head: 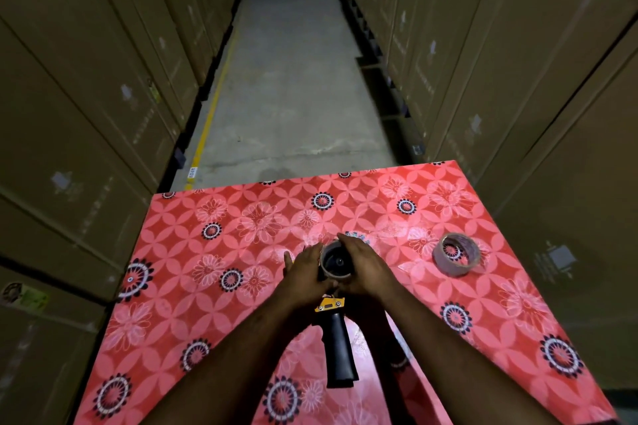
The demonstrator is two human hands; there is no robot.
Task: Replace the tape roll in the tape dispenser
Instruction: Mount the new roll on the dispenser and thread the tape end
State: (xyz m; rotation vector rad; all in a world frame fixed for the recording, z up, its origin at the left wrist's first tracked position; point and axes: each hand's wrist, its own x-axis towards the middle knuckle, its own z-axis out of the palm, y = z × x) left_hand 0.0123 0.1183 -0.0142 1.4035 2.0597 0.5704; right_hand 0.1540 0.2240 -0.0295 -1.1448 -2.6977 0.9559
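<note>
A tape dispenser (336, 338) with a black handle and a yellow body lies on the table, its handle pointing towards me. A tape roll (334, 260) sits on the dispenser's hub, and its dark centre faces up. My left hand (303, 272) cups the roll's left side and my right hand (362, 266) wraps its right side; both are closed around it. A second tape roll (455, 254), clear with a brownish core, lies flat on the cloth to the right, apart from both hands.
The table wears a red floral cloth (241, 252). Stacked cardboard boxes (86, 97) wall both sides of a narrow concrete aisle (293, 79) beyond the table's far edge, and more boxes (535, 97) stand close on the right.
</note>
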